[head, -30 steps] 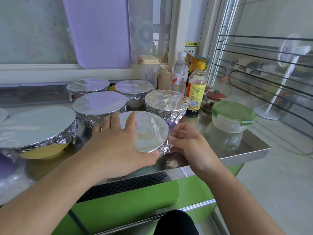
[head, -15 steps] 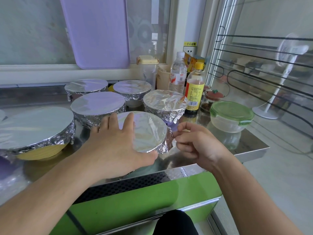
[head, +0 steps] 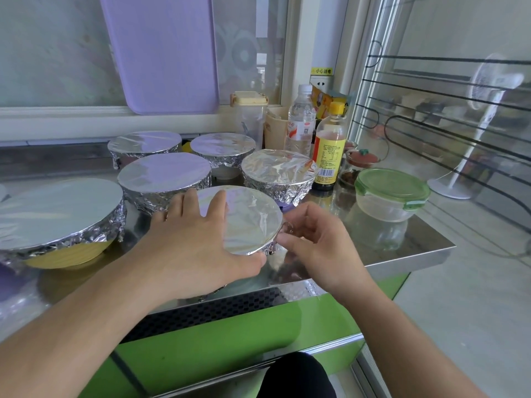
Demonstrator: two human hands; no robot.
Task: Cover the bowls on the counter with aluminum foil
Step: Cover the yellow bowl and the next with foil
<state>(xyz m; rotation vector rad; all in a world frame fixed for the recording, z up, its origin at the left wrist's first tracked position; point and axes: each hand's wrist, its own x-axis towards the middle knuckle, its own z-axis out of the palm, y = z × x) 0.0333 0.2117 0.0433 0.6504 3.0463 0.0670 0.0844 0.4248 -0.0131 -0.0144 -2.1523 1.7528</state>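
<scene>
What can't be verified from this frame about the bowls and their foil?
Head view only:
- Contents of all six bowls: hidden by foil.
- Near bowl, its wall and left rim: hidden by the left hand.
- Foil crimp at its right edge: screened by the right hand fingers.
- Purple item at the left edge: cropped.

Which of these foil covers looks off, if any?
None is torn or open. The foil on the bowl by the sauce bottle is more wrinkled than the rest. The left hand steadies the front bowl while the right hand crimps its rim.
</scene>
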